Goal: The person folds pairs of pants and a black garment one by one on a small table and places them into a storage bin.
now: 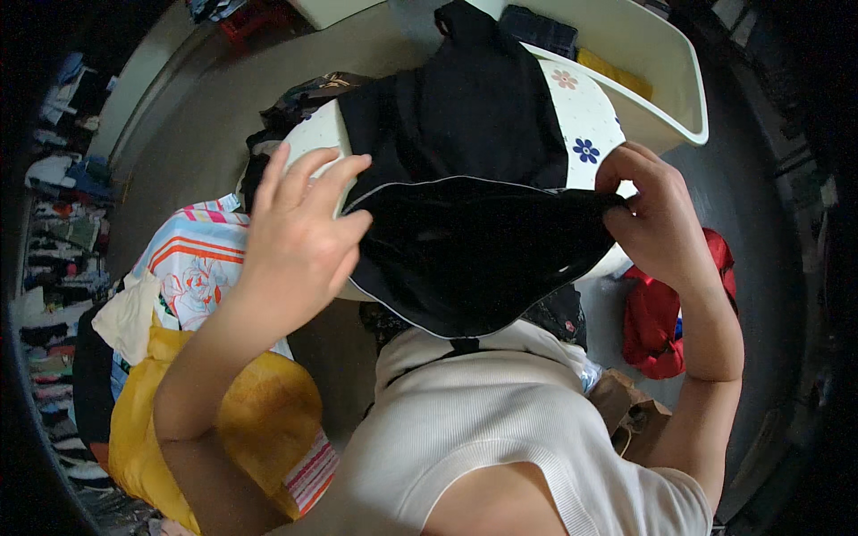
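Note:
A black garment (pixel 452 127) lies over a white, flower-printed surface (pixel 582 100) in front of me. Its near opening, edged with a thin pale line, gapes toward my waist and shows the dark inside (pixel 476 254). At the opening's right corner, my right hand (pixel 647 208) pinches the black cloth between thumb and fingers. My left hand (pixel 301 221) is at the opening's left corner, its fingers spread and slightly blurred. The left thumb overlaps the garment's edge, and no cloth shows gripped there.
Behind the garment stands a cream plastic bin (pixel 670 74) holding dark and yellow folded cloth. Yellow fabric (pixel 154 402) and a patterned cloth (pixel 201 268) are heaped at my left. A red fabric item (pixel 653 328) lies at right, near a brown paper bag (pixel 627 409).

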Available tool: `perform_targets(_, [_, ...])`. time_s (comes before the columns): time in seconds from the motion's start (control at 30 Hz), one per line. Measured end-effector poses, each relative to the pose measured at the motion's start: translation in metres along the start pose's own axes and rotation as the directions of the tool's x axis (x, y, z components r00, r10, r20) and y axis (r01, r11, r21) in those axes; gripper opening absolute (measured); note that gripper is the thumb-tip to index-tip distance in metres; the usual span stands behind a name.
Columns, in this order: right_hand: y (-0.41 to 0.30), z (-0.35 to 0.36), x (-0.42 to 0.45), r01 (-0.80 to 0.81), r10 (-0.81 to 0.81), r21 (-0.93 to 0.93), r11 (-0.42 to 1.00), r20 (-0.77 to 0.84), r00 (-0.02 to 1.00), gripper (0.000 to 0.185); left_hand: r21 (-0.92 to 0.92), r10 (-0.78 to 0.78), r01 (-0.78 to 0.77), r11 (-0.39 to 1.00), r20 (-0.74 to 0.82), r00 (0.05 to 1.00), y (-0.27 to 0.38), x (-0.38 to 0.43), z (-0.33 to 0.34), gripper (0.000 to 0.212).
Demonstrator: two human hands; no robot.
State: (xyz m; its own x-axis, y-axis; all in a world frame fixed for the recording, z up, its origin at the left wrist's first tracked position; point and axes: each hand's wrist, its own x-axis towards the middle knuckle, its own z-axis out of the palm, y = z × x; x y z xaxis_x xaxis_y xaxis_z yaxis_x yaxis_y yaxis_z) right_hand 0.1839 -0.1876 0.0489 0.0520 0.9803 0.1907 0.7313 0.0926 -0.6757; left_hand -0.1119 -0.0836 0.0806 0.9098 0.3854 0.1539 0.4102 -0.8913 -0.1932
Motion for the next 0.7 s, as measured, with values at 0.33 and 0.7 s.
perform_targets(0.33, [-0.006,0.001,0.011,0.03,-0.031,0.006,1.0,0.03,0.999,0.02,-0.018,0.356,-0.409,0.912,-0.459,0.814,0.046,-0.015,0.062,0.019])
perform_targets(0.7, [0.004,0.011,0.016,0.146,-0.136,-0.103,0.984,0.098,0.986,0.025,-0.275,0.076,-0.014,0.961,0.217,0.973,0.076,-0.002,0.088,0.033])
